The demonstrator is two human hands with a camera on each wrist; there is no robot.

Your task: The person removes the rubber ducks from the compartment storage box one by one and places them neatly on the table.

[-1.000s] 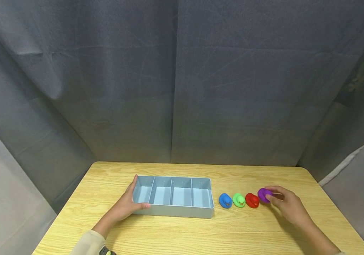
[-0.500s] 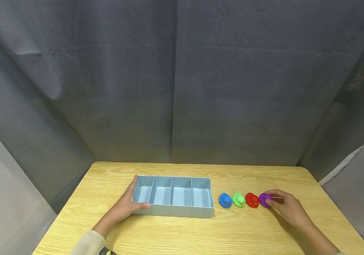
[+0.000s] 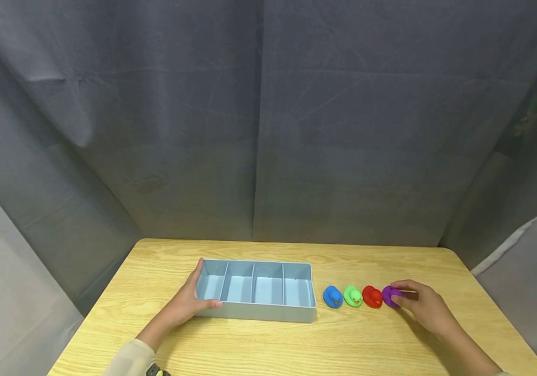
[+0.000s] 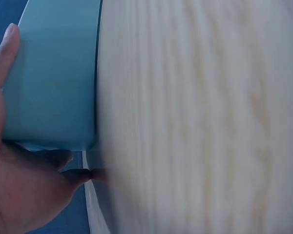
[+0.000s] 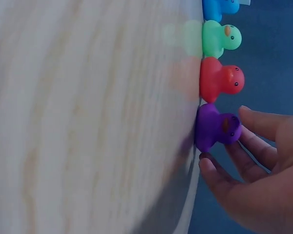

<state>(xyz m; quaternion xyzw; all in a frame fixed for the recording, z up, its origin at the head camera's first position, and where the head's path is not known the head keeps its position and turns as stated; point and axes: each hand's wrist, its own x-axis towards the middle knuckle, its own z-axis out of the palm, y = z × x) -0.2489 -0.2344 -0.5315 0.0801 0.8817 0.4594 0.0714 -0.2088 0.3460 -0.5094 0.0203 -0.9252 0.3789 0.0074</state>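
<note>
My left hand (image 3: 186, 301) grips the left end of a light blue-grey divided tray (image 3: 275, 312), thumb along its front wall and fingers round the end. In the left wrist view, the tray's long wall (image 4: 56, 78) rises beside that thumb. To the right, a blue rubber duck (image 3: 333, 296), a green duck (image 3: 353, 296), a red duck (image 3: 372, 296) and a purple duck (image 3: 389, 296) stand in a row on the wooden table. My right hand (image 3: 425, 309) holds the purple duck, thumb and fingers round its right side. In the right wrist view, the purple duck (image 5: 215, 127) stands upright beside the red one.
The tray's several compartments hold nothing visible. Wood-grain table surface (image 3: 268, 347) spreads in front of the tray and ducks. Grey curtains (image 3: 343, 130) hang behind the table and at both sides.
Over the second, my right hand and the purple duck shifted slightly toward me, bringing the duck into line with the row. My left hand and the tray stayed in place.
</note>
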